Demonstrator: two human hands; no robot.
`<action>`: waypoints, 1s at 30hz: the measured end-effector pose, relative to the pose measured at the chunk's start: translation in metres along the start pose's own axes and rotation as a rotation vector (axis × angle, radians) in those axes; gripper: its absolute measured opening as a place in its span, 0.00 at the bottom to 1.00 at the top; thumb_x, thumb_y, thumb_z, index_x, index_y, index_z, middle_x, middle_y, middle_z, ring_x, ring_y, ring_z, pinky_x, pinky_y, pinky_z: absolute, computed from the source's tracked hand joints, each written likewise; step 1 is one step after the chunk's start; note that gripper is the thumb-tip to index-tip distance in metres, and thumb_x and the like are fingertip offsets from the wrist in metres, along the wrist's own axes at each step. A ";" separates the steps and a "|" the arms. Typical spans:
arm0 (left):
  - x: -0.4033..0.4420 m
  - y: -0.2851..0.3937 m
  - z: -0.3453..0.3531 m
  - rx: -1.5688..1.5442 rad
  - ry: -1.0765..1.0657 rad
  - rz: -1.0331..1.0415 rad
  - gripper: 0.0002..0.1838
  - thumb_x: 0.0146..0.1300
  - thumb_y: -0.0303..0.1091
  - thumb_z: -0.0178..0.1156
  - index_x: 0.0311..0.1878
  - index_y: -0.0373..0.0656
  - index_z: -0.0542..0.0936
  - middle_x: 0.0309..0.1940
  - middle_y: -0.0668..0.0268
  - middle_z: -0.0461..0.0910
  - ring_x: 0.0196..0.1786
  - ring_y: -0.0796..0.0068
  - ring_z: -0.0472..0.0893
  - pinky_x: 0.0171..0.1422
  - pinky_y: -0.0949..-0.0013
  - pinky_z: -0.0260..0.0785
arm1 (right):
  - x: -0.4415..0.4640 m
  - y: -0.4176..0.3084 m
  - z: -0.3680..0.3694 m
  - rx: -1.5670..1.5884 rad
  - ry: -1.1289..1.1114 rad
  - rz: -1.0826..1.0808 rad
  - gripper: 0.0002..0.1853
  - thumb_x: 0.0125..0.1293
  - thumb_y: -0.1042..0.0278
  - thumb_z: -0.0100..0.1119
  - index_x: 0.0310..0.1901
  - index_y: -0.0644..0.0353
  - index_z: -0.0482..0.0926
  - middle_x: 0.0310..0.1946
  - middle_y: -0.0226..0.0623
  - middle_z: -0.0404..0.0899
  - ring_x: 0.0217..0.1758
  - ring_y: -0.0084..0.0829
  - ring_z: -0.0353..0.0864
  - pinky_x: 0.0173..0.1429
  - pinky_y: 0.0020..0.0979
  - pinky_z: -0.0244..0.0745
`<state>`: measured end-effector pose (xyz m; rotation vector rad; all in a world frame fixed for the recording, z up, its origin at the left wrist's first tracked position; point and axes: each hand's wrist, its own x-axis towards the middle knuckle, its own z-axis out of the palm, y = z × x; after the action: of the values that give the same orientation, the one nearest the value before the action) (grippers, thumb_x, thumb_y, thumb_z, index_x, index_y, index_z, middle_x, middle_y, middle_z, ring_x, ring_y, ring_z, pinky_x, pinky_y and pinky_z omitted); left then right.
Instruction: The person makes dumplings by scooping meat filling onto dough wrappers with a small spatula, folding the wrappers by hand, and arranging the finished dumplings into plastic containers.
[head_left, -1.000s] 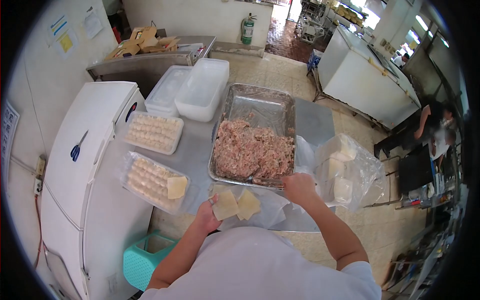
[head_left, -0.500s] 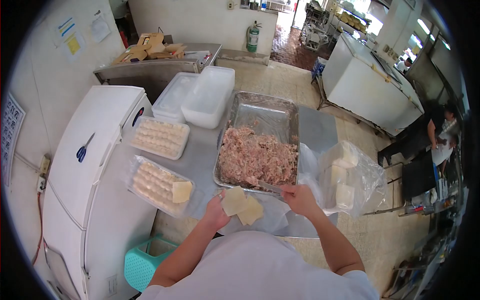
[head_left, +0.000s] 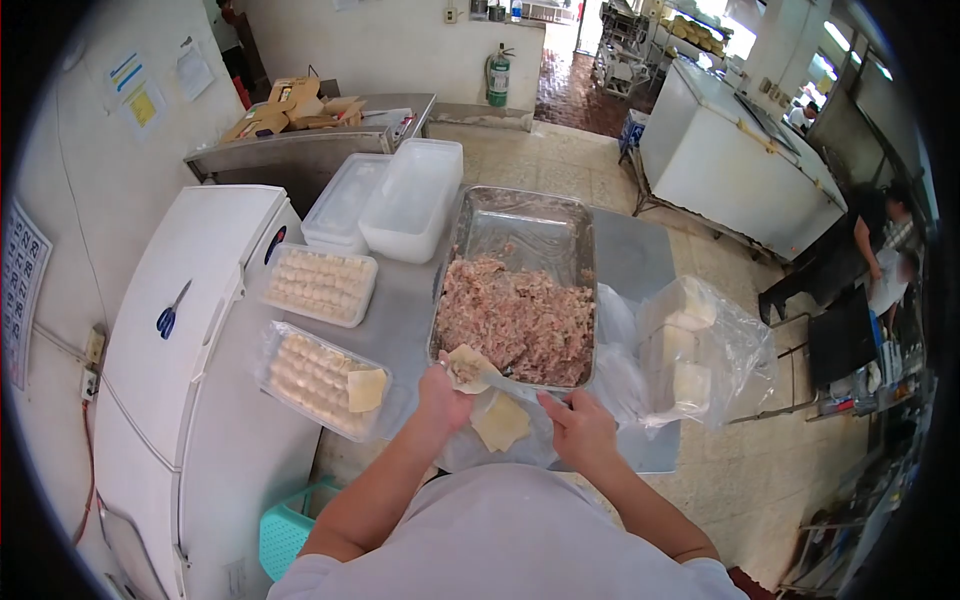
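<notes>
My left hand (head_left: 443,400) holds a thin dough wrapper (head_left: 466,368) with some meat on it, at the near left corner of the metal tray (head_left: 594,230). My right hand (head_left: 582,428) grips a knife-like spreader (head_left: 522,389), its blade touching the wrapper. Ground meat mixture (head_left: 515,315) fills the nearer part of the tray. More wrappers (head_left: 500,422) lie on plastic just below my hands. At the left, a plastic container (head_left: 318,385) holds rows of filled dumplings, with one square wrapper (head_left: 366,390) on top. A second filled container (head_left: 320,284) sits behind it.
Bagged wrapper stacks (head_left: 683,345) stand right of the tray. Empty plastic containers (head_left: 410,205) are at the back left. A white fridge (head_left: 190,320) with scissors (head_left: 172,312) on it borders the left; a turquoise stool (head_left: 285,535) is below. Two people stand at the far right.
My right hand has brought the spreader from the meat tray over to the wrapper, which now carries meat. My left hand has raised that wrapper to the tray's corner, apart from the others.
</notes>
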<state>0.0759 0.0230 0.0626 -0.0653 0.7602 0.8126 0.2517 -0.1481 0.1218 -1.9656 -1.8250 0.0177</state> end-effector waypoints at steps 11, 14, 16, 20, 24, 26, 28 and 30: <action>-0.001 0.000 -0.003 0.015 -0.065 -0.047 0.27 0.84 0.51 0.33 0.56 0.35 0.73 0.47 0.51 0.79 0.54 0.52 0.78 0.68 0.47 0.70 | 0.014 -0.006 -0.005 -0.010 0.034 -0.068 0.25 0.52 0.77 0.64 0.53 0.43 0.88 0.33 0.32 0.75 0.37 0.35 0.80 0.36 0.38 0.78; 0.012 -0.001 -0.016 0.043 -0.105 -0.022 0.27 0.84 0.51 0.34 0.57 0.35 0.73 0.49 0.52 0.79 0.54 0.53 0.78 0.68 0.48 0.69 | 0.017 -0.012 0.018 -0.028 -0.047 -0.081 0.25 0.53 0.77 0.63 0.53 0.42 0.88 0.32 0.32 0.75 0.37 0.35 0.81 0.36 0.39 0.79; 0.013 0.001 -0.016 0.075 -0.149 -0.020 0.27 0.83 0.51 0.35 0.58 0.35 0.73 0.50 0.53 0.79 0.55 0.54 0.78 0.68 0.48 0.69 | 0.016 -0.017 0.018 0.017 -0.129 -0.028 0.23 0.58 0.73 0.64 0.55 0.43 0.87 0.34 0.34 0.76 0.38 0.37 0.82 0.39 0.40 0.79; -0.013 0.022 -0.012 0.227 -0.233 -0.086 0.23 0.80 0.45 0.44 0.63 0.34 0.71 0.56 0.55 0.77 0.56 0.56 0.79 0.68 0.51 0.70 | 0.010 -0.008 0.031 0.407 -0.262 0.225 0.17 0.67 0.70 0.62 0.56 0.47 0.87 0.32 0.39 0.77 0.37 0.40 0.81 0.42 0.41 0.77; -0.049 0.048 0.000 0.922 -0.333 0.087 0.24 0.68 0.31 0.62 0.65 0.34 0.72 0.57 0.59 0.80 0.54 0.64 0.82 0.61 0.60 0.75 | 0.010 -0.006 0.028 0.691 -0.301 0.353 0.16 0.70 0.69 0.62 0.56 0.45 0.87 0.30 0.42 0.77 0.37 0.42 0.80 0.42 0.41 0.75; -0.059 0.051 0.009 1.353 -0.391 0.199 0.23 0.61 0.27 0.69 0.59 0.36 0.78 0.52 0.61 0.83 0.49 0.69 0.83 0.55 0.65 0.76 | 0.012 -0.010 0.019 0.633 -0.327 0.313 0.16 0.69 0.69 0.63 0.56 0.43 0.88 0.31 0.40 0.77 0.37 0.41 0.81 0.42 0.40 0.75; -0.062 0.052 0.016 1.602 -0.404 0.281 0.20 0.56 0.27 0.74 0.52 0.38 0.82 0.46 0.64 0.86 0.45 0.74 0.83 0.50 0.67 0.76 | 0.017 -0.019 0.009 0.544 -0.329 0.253 0.16 0.68 0.69 0.63 0.54 0.41 0.88 0.32 0.38 0.78 0.38 0.40 0.82 0.41 0.40 0.76; -0.062 0.051 0.021 1.671 -0.377 0.334 0.16 0.53 0.30 0.78 0.45 0.40 0.86 0.38 0.66 0.87 0.41 0.76 0.83 0.47 0.67 0.76 | 0.022 -0.025 -0.001 0.440 -0.313 0.176 0.15 0.67 0.69 0.63 0.53 0.40 0.89 0.32 0.36 0.79 0.38 0.39 0.83 0.40 0.40 0.76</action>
<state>0.0259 0.0262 0.1289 1.6870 0.8888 0.2643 0.2315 -0.1274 0.1376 -1.8647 -1.6372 0.7546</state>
